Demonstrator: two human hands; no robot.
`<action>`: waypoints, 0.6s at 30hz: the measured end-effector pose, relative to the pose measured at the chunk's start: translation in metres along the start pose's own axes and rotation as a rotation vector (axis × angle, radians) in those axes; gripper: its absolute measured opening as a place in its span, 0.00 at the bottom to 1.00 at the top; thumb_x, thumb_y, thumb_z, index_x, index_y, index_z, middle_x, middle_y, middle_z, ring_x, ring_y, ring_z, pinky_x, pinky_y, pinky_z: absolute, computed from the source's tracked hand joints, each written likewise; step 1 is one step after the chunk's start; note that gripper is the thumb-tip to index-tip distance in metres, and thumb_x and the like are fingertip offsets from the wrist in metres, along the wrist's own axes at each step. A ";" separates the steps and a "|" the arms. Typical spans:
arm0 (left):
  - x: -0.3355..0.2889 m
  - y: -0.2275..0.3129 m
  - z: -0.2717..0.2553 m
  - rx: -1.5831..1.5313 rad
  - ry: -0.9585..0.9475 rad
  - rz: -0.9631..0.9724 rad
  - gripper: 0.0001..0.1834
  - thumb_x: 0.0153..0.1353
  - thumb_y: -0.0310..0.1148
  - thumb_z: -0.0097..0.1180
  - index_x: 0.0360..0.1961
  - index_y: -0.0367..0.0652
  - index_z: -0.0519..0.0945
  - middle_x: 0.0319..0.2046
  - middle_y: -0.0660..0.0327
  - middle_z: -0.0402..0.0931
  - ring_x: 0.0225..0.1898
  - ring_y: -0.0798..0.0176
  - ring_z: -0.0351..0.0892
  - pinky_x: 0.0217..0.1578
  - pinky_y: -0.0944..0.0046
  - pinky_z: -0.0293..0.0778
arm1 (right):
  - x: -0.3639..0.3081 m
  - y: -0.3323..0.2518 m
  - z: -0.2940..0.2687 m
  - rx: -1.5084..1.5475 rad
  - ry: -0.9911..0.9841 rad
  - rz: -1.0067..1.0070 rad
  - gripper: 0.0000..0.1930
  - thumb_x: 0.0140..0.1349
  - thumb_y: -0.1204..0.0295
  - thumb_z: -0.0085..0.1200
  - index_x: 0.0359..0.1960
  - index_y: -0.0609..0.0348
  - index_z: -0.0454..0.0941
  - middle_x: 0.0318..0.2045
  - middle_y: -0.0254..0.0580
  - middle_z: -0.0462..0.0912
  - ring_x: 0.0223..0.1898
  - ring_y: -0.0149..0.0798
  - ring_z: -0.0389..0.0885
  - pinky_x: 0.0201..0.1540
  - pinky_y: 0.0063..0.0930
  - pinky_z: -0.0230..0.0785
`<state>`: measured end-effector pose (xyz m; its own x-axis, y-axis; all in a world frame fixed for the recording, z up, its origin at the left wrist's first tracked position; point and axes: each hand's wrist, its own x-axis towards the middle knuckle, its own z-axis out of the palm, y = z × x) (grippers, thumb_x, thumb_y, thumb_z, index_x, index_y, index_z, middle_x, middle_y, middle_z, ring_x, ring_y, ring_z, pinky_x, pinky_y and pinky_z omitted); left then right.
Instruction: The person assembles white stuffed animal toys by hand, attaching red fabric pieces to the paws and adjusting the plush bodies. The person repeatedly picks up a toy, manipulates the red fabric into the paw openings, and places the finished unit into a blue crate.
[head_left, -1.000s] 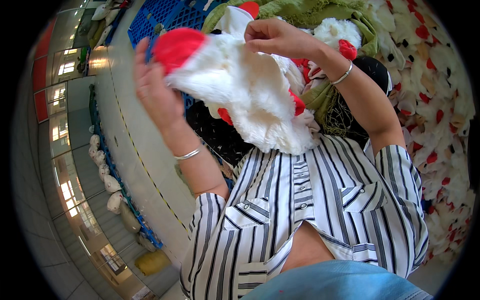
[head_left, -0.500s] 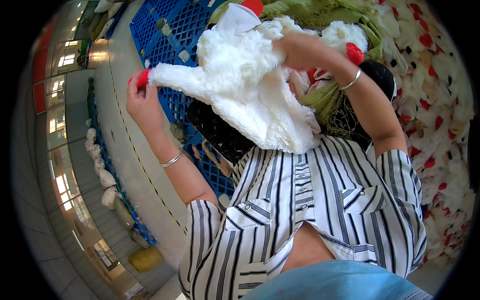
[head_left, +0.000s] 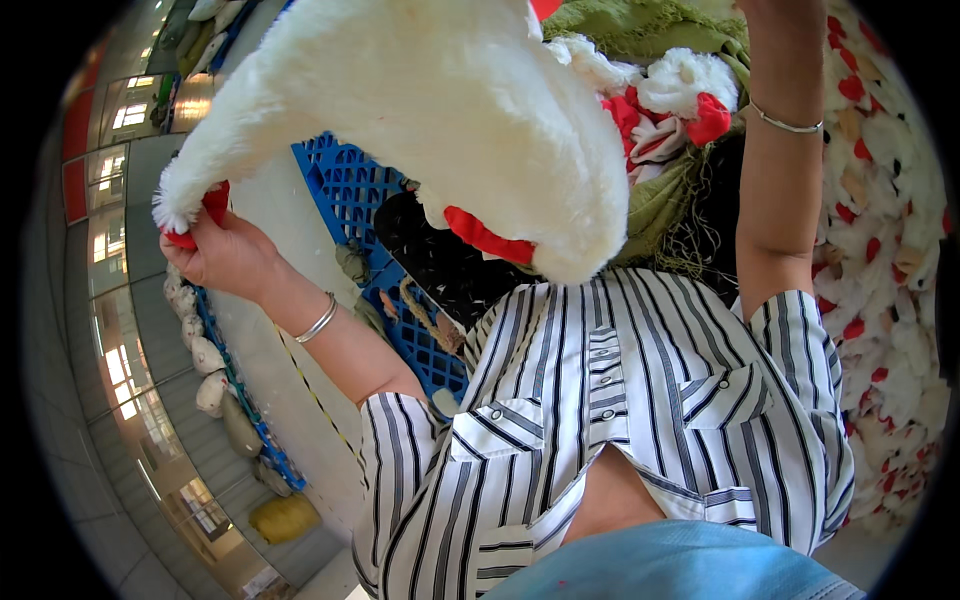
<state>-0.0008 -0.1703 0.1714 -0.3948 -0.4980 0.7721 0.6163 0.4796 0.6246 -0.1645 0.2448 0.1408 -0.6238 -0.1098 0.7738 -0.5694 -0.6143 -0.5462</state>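
A large white furry plush skin (head_left: 420, 110), limp and with red fabric parts, is held up in front of me and fills the upper middle. My left hand (head_left: 225, 255) pinches a red tip (head_left: 215, 202) at its far left end, fingers closed. A red strip (head_left: 488, 236) shows along the skin's lower edge, near my chest. My right arm reaches up at the right with a bracelet on the wrist; its hand lies past the top edge, so its fingers are hidden. Behind the skin are more white and red plush pieces (head_left: 690, 85).
Green sacking (head_left: 640, 35) lies beyond the pieces, with a black surface (head_left: 430, 235) near my lap. A blue plastic pallet (head_left: 345, 180) is at the left. Many white and red plush pieces (head_left: 880, 330) are heaped at the right. Stuffed sacks line the floor far left.
The plush skin has risen and swung up and to the left, spreading out closer to me. My left hand moved left and lower, still on the red tip. My right hand went up out of view.
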 end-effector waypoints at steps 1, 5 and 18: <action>-0.003 0.001 0.013 -0.014 0.059 -0.051 0.09 0.62 0.19 0.54 0.44 0.32 0.76 0.43 0.51 0.80 0.41 0.57 0.82 0.43 0.59 0.81 | -0.001 0.004 0.004 0.047 -0.042 0.033 0.16 0.65 0.80 0.54 0.54 0.63 0.76 0.43 0.37 0.83 0.39 0.29 0.82 0.42 0.21 0.77; -0.033 -0.065 -0.001 0.259 -0.126 -0.191 0.06 0.60 0.17 0.52 0.38 0.34 0.75 0.38 0.54 0.79 0.38 0.60 0.80 0.43 0.61 0.80 | -0.041 0.059 0.025 -0.609 -0.306 0.561 0.15 0.59 0.82 0.52 0.48 0.65 0.80 0.35 0.32 0.82 0.35 0.25 0.76 0.38 0.21 0.72; -0.123 -0.024 0.127 0.057 -0.806 -0.341 0.17 0.57 0.35 0.66 0.44 0.36 0.80 0.36 0.63 0.79 0.35 0.73 0.76 0.39 0.71 0.74 | -0.076 0.076 0.034 -0.323 -0.342 0.708 0.13 0.58 0.82 0.52 0.45 0.63 0.80 0.34 0.29 0.81 0.34 0.23 0.75 0.37 0.18 0.69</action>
<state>-0.0533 -0.0290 0.0769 -0.9258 0.0306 0.3768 0.3504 0.4435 0.8249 -0.1421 0.1794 0.0510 -0.7242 -0.6463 0.2406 -0.2625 -0.0643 -0.9628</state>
